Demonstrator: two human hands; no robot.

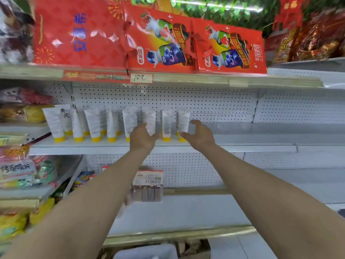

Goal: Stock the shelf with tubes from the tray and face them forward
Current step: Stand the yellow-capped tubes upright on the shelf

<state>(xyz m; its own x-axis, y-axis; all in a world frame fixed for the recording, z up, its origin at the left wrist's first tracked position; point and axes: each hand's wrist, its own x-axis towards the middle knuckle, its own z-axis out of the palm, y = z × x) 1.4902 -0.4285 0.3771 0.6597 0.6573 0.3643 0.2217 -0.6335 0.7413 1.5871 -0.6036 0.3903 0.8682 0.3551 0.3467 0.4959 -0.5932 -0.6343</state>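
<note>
Several white tubes with yellow caps point(93, 124) stand cap-down in a row on the white middle shelf point(242, 144), most showing their printed backs. My left hand point(142, 138) reaches in front of the tube point(150, 121) near the row's right part, fingers apart, touching or just short of it. My right hand point(200, 134) is open beside the rightmost tube point(183, 122), fingers curled, holding nothing. The tube between both hands point(166, 124) stands free. The tray is mostly hidden; a pale edge point(147, 252) shows at the bottom.
Red gift boxes point(164, 40) sit on the top shelf above a price tag point(141, 78). Snack bags point(22, 113) crowd the left shelves. A packet of brown bars point(147, 186) lies on the lower shelf. The middle shelf runs bare to the right of the tubes.
</note>
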